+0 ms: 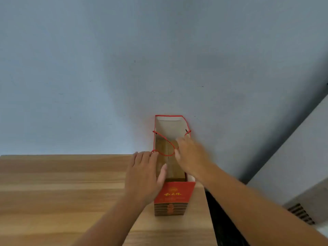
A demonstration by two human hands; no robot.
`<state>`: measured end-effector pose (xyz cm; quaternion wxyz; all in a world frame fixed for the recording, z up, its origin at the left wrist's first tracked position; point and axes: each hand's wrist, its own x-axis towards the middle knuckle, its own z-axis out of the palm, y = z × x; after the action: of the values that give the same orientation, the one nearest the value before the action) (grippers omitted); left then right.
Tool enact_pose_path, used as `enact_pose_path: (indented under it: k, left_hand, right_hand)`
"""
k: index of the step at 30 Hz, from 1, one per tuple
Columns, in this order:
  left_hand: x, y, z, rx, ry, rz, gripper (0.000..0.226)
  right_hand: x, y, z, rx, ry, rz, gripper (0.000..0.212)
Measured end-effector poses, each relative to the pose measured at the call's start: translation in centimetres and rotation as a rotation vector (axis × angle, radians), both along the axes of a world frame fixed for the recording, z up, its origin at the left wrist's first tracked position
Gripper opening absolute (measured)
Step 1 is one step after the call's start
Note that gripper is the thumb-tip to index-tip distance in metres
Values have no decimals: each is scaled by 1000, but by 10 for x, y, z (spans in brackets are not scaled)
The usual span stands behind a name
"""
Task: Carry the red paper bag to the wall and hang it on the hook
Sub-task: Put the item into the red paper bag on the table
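Note:
The red paper bag (174, 194) stands upright on the wooden table (62, 189), near its right edge, mouth open toward me. Its inside is white, with brown contents low down. A red cord handle (165, 148) droops across the opening. My left hand (143, 176) lies flat against the bag's left side, thumb over the rim. My right hand (191, 155), blurred, hovers over the opening at the right rim, fingers spread near the cord. No hook is in view.
A plain grey-blue wall (159, 59) fills the upper view behind the table. To the right of the table is a dark gap, then a grey ledge (292, 157) with a vent grille (300, 213).

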<state>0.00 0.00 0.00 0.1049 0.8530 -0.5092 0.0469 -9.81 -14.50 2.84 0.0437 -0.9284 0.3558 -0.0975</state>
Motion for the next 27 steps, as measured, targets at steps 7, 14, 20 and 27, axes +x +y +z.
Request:
enact_pose_path:
  k: [7, 14, 20, 27]
  left_hand:
    - [16, -13, -17, -20, -5, 7, 56]
    - [22, -16, -9, -80, 8, 4, 49]
    - [25, -15, -9, -80, 41, 14, 47]
    - [24, -17, -14, -89, 18, 17, 47]
  right_hand:
    - [52, -17, -55, -61, 358, -73, 57]
    - [68, -19, -75, 85, 303, -144, 63]
    - [78, -20, -69, 86, 103, -184, 33]
    - [75, -21, -59, 123, 51, -123, 23]
